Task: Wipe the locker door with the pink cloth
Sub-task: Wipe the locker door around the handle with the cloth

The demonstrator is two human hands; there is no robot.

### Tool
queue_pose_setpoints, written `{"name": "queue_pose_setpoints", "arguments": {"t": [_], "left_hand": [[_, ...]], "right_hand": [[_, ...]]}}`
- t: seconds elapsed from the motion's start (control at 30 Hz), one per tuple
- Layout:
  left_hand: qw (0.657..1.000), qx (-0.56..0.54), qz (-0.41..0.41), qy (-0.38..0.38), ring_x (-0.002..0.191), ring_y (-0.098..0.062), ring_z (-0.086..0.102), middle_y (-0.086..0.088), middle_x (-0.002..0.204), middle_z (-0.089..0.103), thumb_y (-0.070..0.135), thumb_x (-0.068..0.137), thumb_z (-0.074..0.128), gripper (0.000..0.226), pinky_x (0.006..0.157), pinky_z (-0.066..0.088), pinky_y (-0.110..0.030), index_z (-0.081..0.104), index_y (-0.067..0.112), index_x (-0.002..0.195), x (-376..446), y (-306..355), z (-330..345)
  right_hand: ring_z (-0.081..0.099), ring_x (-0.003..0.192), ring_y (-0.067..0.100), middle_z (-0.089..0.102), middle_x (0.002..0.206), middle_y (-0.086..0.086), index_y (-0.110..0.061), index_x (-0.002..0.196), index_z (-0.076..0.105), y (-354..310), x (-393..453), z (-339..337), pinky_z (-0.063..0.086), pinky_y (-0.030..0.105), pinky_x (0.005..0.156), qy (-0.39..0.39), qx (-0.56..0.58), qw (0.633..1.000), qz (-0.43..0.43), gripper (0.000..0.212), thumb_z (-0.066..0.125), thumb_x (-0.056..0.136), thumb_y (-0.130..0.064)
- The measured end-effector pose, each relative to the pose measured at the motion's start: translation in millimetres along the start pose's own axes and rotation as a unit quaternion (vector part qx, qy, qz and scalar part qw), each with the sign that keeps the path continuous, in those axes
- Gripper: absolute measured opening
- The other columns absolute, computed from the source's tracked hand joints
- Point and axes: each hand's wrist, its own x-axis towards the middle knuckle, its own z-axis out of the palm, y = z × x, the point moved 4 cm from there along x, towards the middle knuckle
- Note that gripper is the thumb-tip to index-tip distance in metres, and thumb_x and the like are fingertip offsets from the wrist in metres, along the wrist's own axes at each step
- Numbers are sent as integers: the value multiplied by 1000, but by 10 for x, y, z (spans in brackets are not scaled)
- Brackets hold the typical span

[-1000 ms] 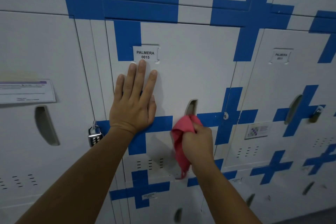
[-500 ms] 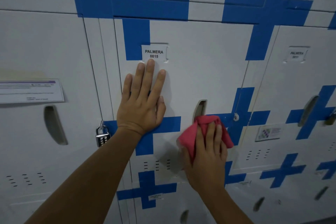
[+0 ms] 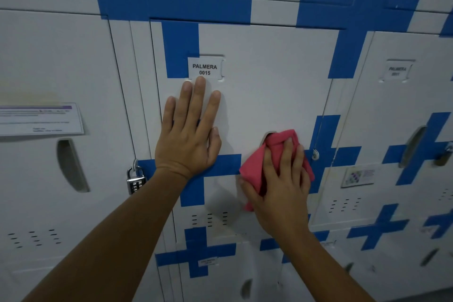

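The white locker door point(image 3: 269, 81) with blue tape crosses fills the middle of the view; its label point(image 3: 204, 69) reads PALMERA 0015. My left hand point(image 3: 188, 135) lies flat on the door just below the label, fingers spread and pointing up. My right hand point(image 3: 282, 191) presses the crumpled pink cloth point(image 3: 255, 169) against the door at the handle recess, which the cloth mostly covers. A corner of the cloth hangs down beside my thumb.
A silver combination padlock point(image 3: 135, 180) hangs at the door's left edge. The left neighbour locker carries a paper notice point(image 3: 41, 119) and a handle recess point(image 3: 71, 164). The right neighbour locker point(image 3: 397, 95) has a small sticker point(image 3: 359, 175) and its own padlock point(image 3: 443, 157).
My right hand went from gripping the hanging cloth to pressing it flat on the door, then slid up onto the handle recess. The left hand stayed in place.
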Motion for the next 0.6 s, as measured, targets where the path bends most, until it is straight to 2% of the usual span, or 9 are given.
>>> {"name": "queue_pose_setpoints", "arguments": {"t": [0.1,0.17,0.27,0.33,0.4,0.47,0.53,0.6], "left_hand": [[1000,4,-3,-4,154,-32,-2,-19,166,10,35,98,36,70,125,0,-49,14,11,160,-1,-7,-3],[1000,6,-6,-7,153,-31,-3,-19,166,10,35,98,37,70,125,0,-49,14,11,160,-1,-5,-15],[1000,8,-6,-15,153,-31,-4,-19,166,11,35,98,38,71,125,-1,-48,14,11,160,12,1,-21],[1000,9,-8,-17,153,-31,-5,-19,166,11,35,98,37,71,125,-2,-48,14,11,160,12,-4,-22],[1000,10,-8,-17,153,-30,-5,-20,165,11,35,98,38,71,125,-2,-48,14,11,160,7,-3,-23],[1000,8,-9,-17,153,-30,-6,-19,166,10,35,98,37,71,125,-2,-48,13,11,160,8,-4,-17],[1000,6,-10,-16,153,-31,-5,-19,166,10,35,98,37,71,125,-2,-48,13,11,160,7,0,-17],[1000,5,-9,-13,154,-32,-3,-20,166,10,35,98,37,71,125,-1,-48,12,11,160,7,3,-17]], "right_hand": [[6,152,40,11,166,14,-19,151,40,64,-181,73,27,59,112,-11,-62,998,-24,77,44,90,-66],[20,149,41,27,160,17,-18,143,51,89,-209,71,32,58,110,-16,-87,996,-26,71,62,86,-58],[50,122,38,54,129,16,-13,124,66,6,-98,-20,44,53,99,-24,-101,995,5,63,78,75,-50],[52,108,32,56,114,12,-10,116,68,-89,-39,-91,45,46,94,-26,-104,994,18,53,73,79,-48],[47,106,25,51,112,7,-11,115,65,-144,3,-118,41,38,93,-47,-36,997,55,43,65,87,-43],[43,98,17,46,106,1,-10,107,65,-137,26,-137,42,29,85,-37,84,988,123,31,61,89,-35],[49,95,17,44,100,-2,-11,101,68,-84,25,-100,48,29,80,-32,208,959,192,21,62,90,-28],[59,90,22,53,102,4,-16,96,70,-51,36,-31,56,34,76,-58,307,919,239,13,63,92,-26]]}}
